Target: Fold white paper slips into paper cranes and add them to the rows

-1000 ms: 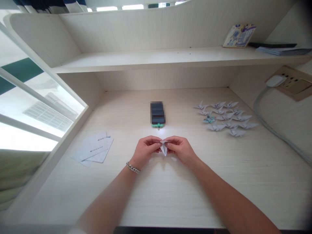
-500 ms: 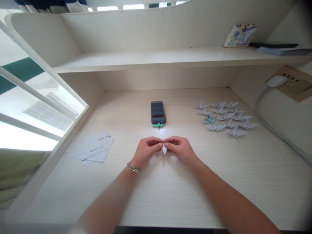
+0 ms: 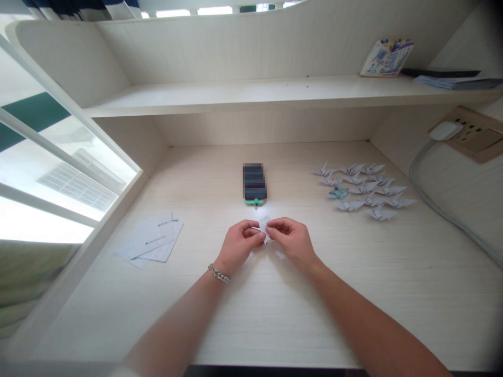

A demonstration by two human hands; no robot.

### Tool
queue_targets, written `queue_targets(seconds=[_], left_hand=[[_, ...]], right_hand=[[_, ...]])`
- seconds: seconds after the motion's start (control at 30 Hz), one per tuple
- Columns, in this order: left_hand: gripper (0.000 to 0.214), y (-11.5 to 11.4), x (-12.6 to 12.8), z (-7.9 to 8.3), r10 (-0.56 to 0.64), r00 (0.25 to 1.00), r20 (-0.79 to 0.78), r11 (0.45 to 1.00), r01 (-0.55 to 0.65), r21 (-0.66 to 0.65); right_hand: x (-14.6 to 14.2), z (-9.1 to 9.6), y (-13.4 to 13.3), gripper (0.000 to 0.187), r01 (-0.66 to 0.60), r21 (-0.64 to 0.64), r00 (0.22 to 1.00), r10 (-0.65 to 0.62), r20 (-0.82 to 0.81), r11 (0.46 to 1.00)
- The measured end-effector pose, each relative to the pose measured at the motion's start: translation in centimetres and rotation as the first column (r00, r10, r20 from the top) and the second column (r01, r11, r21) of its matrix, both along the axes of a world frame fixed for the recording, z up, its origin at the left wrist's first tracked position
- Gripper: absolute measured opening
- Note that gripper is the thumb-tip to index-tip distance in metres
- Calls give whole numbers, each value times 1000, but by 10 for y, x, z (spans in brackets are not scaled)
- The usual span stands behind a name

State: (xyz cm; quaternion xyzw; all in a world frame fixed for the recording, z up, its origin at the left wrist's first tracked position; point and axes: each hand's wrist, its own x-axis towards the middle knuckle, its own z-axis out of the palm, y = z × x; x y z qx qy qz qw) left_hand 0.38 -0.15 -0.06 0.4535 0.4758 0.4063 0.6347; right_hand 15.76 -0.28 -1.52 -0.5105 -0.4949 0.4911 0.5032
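Observation:
A small piece of folded white paper (image 3: pixel 264 222) is held between both hands, a little above the middle of the desk. My left hand (image 3: pixel 240 240) pinches its left side near the lower end, thumb against fingers. From the other side my right hand (image 3: pixel 291 239) grips it between thumb and forefinger. The paper's upper part shows between the fingertips, and a lower tip pokes out beneath; the rest is hidden by the fingers. Just beyond the hands lies a phone-like device (image 3: pixel 254 182) with a blurred screen and a green lower edge.
Several folded paper cranes (image 3: pixel 363 187), one of them blue (image 3: pixel 338 193), stand on the right of the desk. Loose white paper sheets (image 3: pixel 151 240) lie at the left. A grey cable (image 3: pixel 444 212) runs from a wall socket (image 3: pixel 473 133). A shelf (image 3: pixel 243 97) spans the back.
The paper has turned in the fingers, so its upper part now rises above the fingertips. The fingertips have drawn slightly apart, and my left wrist has shifted a little to the right.

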Motion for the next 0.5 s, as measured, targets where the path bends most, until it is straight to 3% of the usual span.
queue_targets(seconds=[0.27,0.5], left_hand=[[29,-1,1,1,13,1000,-4,1000,-13,-7],[25,-3,4,4,-106,991,-83,994,106,-6]], right_hand=[[-2,3,-2,16,21,32,1000,-21,-23,999],[-3,1,-1,19,80,27,994,-78,-74,996]])
